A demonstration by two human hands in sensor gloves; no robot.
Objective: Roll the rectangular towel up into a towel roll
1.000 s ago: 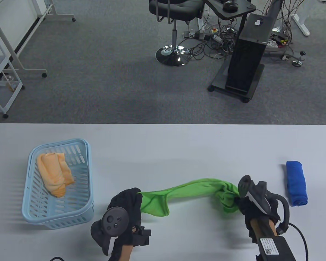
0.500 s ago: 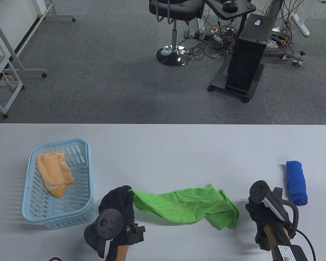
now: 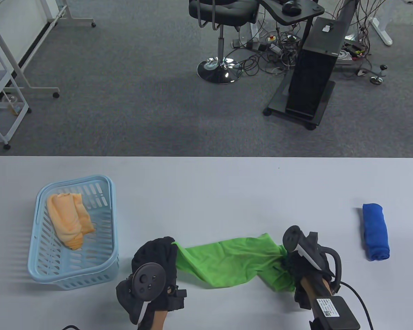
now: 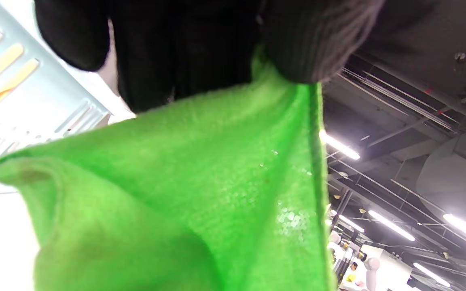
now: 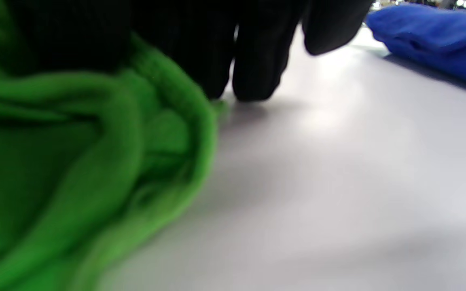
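Left hand [image 3: 156, 256] and right hand [image 3: 297, 263] each pinch an end of the green towel [image 3: 230, 263].

Grey carpet [image 3: 130, 103] covers the floor beyond the white table [image 3: 206, 185]; a black swivel chair [image 3: 222, 10] on a chrome base [image 3: 219, 71] stands behind the table's far edge, near the middle; right of the chair, a black stand on castors [image 3: 308, 82] carries a dark tower; cables [image 3: 278, 51] tangle on the floor between chair and stand; far left of the chair, white metal frames on wheels [image 3: 7, 82]; the left wrist view shows a dark ceiling with strip lights [image 4: 340, 147].
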